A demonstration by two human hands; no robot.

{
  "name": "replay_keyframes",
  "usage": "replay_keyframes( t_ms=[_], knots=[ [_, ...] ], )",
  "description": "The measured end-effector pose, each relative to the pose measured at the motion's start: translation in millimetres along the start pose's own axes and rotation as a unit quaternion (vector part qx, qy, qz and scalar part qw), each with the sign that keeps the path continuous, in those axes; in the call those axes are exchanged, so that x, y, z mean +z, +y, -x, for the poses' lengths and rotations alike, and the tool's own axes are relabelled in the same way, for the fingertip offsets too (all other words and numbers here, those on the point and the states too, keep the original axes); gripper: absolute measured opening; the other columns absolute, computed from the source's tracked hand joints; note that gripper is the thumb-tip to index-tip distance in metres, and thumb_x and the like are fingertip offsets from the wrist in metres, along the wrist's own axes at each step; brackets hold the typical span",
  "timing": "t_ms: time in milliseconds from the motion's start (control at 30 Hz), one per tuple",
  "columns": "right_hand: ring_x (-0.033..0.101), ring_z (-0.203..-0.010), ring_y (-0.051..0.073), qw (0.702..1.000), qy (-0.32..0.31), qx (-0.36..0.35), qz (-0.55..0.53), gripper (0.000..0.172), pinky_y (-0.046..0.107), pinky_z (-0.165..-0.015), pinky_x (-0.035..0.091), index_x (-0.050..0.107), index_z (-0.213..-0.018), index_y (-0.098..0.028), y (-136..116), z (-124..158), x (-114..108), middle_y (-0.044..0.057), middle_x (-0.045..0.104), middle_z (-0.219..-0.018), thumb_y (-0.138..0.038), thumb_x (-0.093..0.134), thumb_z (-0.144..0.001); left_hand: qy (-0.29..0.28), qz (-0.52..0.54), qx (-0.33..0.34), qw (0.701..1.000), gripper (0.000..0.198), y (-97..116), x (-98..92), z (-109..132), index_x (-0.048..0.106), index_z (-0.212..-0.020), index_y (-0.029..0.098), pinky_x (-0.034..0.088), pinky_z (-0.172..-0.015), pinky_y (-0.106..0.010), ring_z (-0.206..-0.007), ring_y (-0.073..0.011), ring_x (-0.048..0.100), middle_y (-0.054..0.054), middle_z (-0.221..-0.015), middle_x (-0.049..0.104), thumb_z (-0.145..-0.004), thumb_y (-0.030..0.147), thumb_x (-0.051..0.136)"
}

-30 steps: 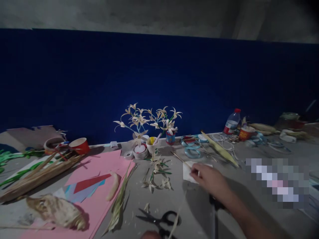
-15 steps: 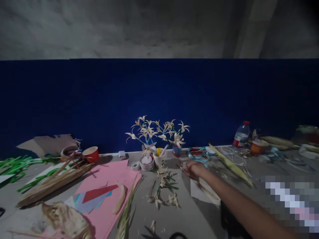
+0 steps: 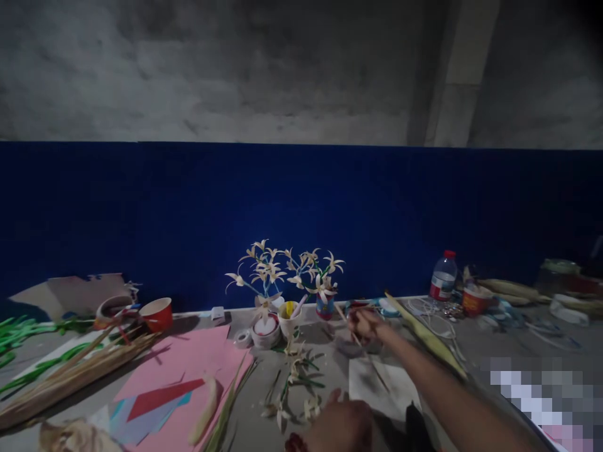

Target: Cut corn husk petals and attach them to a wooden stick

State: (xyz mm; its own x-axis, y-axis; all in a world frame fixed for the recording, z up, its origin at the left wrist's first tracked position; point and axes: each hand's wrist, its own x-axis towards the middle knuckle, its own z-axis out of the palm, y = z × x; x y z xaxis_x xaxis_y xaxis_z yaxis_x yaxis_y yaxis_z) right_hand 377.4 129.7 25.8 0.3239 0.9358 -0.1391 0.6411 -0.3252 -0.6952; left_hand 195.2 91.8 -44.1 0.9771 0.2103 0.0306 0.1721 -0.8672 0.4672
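Item: stick (image 3: 342, 313), thin; it appears to pass through the right hand (image 3: 363, 323) as one length, pale end at 11 o'clock, other end at 5 o'clock above or on the paper (image 3: 400, 380); contact there cannot be told.

Handling, as judged: a light pinch near mid-length should balance the stick. Best kept clear of the cup (image 3: 325, 309) at 10 o'clock, close to the pale end, and of the standing flowers (image 3: 269, 271) beyond it. A slow lift would spare the loose flowers (image 3: 298, 367) at 8 o'clock. Both ends deserve watching, the far one being easily forgotten.

Right hand: fingers bent and closed round the stick, knuckles up, low over the table (image 3: 480, 342); detail blurred. Arm stretched, entering from 4 o'clock, below the leaf (image 3: 424, 331).

Left hand: at 6 to 7 o'clock from the right, lower edge of view, back uppermost, beside the loose flowers and near the paper. Blurred; whether it holds anything cannot be told.
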Motion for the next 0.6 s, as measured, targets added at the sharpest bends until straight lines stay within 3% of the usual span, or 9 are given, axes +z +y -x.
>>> replay_keyframes(
  t_ms=[67, 167, 267, 333, 433, 533, 600],
  knots=[
    [0.067, -0.093, 0.021, 0.995, 0.042, 0.0, -0.087, 0.029, 0.04, -0.078, 0.058, 0.059, -0.12, -0.017, -5.2, 4.4, -27.7, 0.007, 0.065, -0.117, -0.031, 0.06, -0.094, 0.035, 0.069, -0.034, 0.996, 0.019, -0.5, 0.0, 4.6, 0.063, -0.077, 0.02, 0.033, -0.102, -0.057, -0.084, -0.0275, 0.067, -0.005, -0.084, 0.072, -0.065, 0.005, 0.062],
    [0.067, -0.084, 0.017, 0.968, 0.136, -0.022, -0.207, 0.026, 0.035, -0.072, 0.058, 0.06, -0.116, -0.019, -2.5, 23.8, -68.1, 0.006, 0.066, -0.11, -0.034, 0.056, -0.096, 0.093, 0.196, -0.074, 0.973, 0.017, 5.0, -7.3, 12.3, 0.059, -0.071, 0.021, 0.041, -0.095, -0.044, -0.085, -0.0249, 0.064, -0.003, -0.082, 0.07, -0.062, 0.007, 0.06],
    [0.059, -0.059, 0.011, 0.933, 0.206, -0.034, -0.293, 0.026, 0.025, -0.053, 0.051, 0.059, -0.107, -0.017, 16.5, 65.9, -79.7, -0.002, 0.063, -0.081, -0.04, 0.053, -0.096, 0.142, 0.333, -0.093, 0.928, 0.008, 16.5, -18.5, 19.9, 0.052, -0.069, 0.021, 0.044, -0.082, -0.033, -0.084, -0.0212, 0.061, -0.003, -0.081, 0.066, -0.066, 0.016, 0.056],
    [0.048, -0.043, 0.008, 0.923, 0.208, -0.013, -0.324, 0.024, 0.017, -0.04, 0.038, 0.058, -0.097, -0.023, 32.4, 102.6, -61.3, -0.008, 0.054, -0.057, -0.046, 0.058, -0.088, 0.145, 0.423, -0.106, 0.888, 0.008, 26.1, -24.7, 27.1, 0.047, -0.069, 0.021, 0.044, -0.068, -0.03, -0.069, -0.0176, 0.057, -0.001, -0.069, 0.059, -0.067, 0.024, 0.054],
    [0.042, -0.037, 0.006, 0.913, 0.194, 0.044, -0.356, 0.034, 0.014, -0.037, 0.027, 0.057, -0.094, -0.025, 46.7, 158.7, -1.2, -0.009, 0.054, -0.053, -0.053, 0.067, -0.076, 0.141, 0.519, -0.118, 0.835, 0.016, 40.9, -29.6, 42.1, 0.049, -0.072, 0.019, 0.038, -0.063, -0.027, -0.061, -0.0142, 0.051, 0.002, -0.063, 0.054, -0.069, 0.032, 0.058],
    [0.035, -0.035, 0.004, 0.899, 0.131, 0.07, -0.413, 0.048, 0.014, -0.034, 0.018, 0.06, -0.09, -0.024, 38.2, 203.2, 66.8, -0.008, 0.054, -0.053, -0.062, 0.074, -0.063, 0.138, 0.558, -0.132, 0.807, 0.019, 53.6, -29.2, 58.3, 0.052, -0.07, 0.019, 0.034, -0.06, -0.025, -0.058, -0.0119, 0.044, 0.004, -0.062, 0.051, -0.069, 0.033, 0.063],
    [0.04, -0.038, 0.006, 0.879, 0.142, 0.1, -0.444, 0.054, 0.014, -0.035, 0.023, 0.062, -0.09, -0.023, 22.6, 220.9, 98.0, -0.008, 0.053, -0.053, -0.066, 0.075, -0.061, 0.137, 0.56, -0.142, 0.804, 0.017, 60.0, -27.0, 69.2, 0.053, -0.069, 0.019, 0.032, -0.057, -0.025, -0.057, -0.0113, 0.041, 0.004, -0.062, 0.051, -0.069, 0.03, 0.065]
  ],
)
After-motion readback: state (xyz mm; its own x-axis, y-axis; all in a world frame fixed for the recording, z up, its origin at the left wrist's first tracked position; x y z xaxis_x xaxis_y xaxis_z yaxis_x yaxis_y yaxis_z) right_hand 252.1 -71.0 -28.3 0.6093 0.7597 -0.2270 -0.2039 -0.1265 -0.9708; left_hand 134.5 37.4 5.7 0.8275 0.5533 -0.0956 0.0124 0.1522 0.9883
